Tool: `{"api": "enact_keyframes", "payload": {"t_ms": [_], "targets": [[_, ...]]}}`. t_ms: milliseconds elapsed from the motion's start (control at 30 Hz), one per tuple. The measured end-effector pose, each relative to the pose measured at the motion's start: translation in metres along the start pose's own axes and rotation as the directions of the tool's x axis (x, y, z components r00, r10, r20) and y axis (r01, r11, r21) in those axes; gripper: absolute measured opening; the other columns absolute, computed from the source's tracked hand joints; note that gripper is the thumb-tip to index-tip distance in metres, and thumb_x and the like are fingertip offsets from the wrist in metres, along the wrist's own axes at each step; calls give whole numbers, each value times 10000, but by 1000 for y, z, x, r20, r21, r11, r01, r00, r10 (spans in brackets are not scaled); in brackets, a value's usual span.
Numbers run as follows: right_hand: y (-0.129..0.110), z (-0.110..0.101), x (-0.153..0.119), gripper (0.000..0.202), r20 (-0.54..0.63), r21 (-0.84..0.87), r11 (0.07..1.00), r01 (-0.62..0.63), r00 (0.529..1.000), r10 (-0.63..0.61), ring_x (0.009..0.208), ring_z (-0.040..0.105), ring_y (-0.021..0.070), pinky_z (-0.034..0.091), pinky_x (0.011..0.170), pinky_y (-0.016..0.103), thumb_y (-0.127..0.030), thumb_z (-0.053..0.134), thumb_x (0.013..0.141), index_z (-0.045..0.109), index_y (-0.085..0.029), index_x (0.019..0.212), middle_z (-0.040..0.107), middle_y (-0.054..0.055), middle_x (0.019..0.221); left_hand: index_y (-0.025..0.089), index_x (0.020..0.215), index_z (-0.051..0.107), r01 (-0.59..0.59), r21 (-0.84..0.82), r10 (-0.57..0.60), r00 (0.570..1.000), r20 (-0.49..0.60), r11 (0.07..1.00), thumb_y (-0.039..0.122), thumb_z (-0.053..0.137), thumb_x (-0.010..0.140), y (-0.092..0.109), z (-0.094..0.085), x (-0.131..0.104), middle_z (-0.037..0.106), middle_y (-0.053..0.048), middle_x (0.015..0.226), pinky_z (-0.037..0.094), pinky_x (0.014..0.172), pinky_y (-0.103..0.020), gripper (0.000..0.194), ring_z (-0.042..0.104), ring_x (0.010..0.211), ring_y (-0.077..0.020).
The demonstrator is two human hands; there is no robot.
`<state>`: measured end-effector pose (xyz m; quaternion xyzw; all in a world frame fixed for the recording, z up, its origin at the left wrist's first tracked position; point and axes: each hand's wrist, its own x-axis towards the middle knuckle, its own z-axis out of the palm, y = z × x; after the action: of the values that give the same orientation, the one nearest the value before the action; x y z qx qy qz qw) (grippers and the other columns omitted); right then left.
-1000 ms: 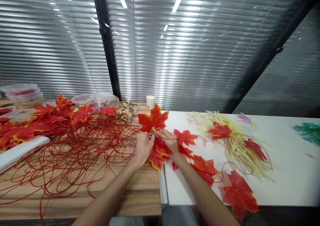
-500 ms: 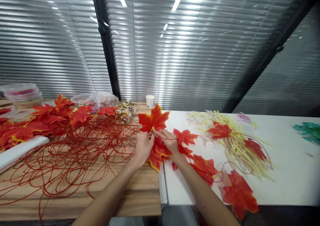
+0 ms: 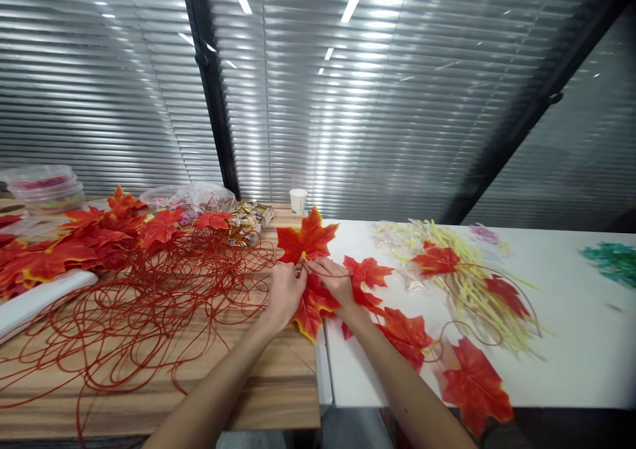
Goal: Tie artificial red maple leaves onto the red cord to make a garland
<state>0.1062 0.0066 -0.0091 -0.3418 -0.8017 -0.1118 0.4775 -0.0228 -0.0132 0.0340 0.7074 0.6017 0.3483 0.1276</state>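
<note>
A red artificial maple leaf (image 3: 308, 236) with yellow edges stands up just beyond my hands, its yellow stem end between my fingertips. My left hand (image 3: 286, 291) is closed in a pinch at that stem. Beside it, my right hand (image 3: 334, 281) pinches red cord (image 3: 325, 274) close to the same stem; the exact wrap of cord there is hidden by the fingers. Below the hands hangs another maple leaf (image 3: 314, 303). Further red leaves (image 3: 406, 335) joined by cord trail to the right, one leaf (image 3: 477, 384) lying at the white table's front edge.
Loose tangled red cord (image 3: 149, 303) covers much of the wooden table (image 3: 278, 396). A leaf pile (image 3: 99, 237), plastic tubs (image 3: 44, 187), gold wrappers (image 3: 246, 222) and a paper cup (image 3: 298, 201) stand behind. Yellow strips (image 3: 472, 297) and green pieces (image 3: 613, 260) lie on the white table (image 3: 566, 343).
The upright leaf has shifted very slightly right and down. Both hands keep nearly the same place and pinch.
</note>
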Motion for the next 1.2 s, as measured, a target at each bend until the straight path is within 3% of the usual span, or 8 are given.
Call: {"api": "enact_keyframes", "payload": {"t_ms": [733, 1200], "targets": [[-6, -4, 5, 229, 21, -14, 999, -36, 999, 37, 741, 564, 134, 453, 623, 232, -131, 429, 850, 603, -177, 993, 619, 51, 830, 105, 636, 642, 16, 30, -16, 1000, 2, 999, 209, 414, 788, 0, 1, 0, 656, -120, 642, 329, 517, -238, 293, 560, 526, -142], [-8, -5, 6, 253, 77, -24, 998, -57, 995, 59, 734, 560, 144, 458, 621, 242, -138, 412, 855, 597, -187, 1022, 604, 56, 820, 116, 596, 615, 32, 4, -32, 998, 48, 999, 162, 408, 766, -2, 1, 1, 601, -69, 547, 291, 493, -230, 272, 490, 465, -115]]}}
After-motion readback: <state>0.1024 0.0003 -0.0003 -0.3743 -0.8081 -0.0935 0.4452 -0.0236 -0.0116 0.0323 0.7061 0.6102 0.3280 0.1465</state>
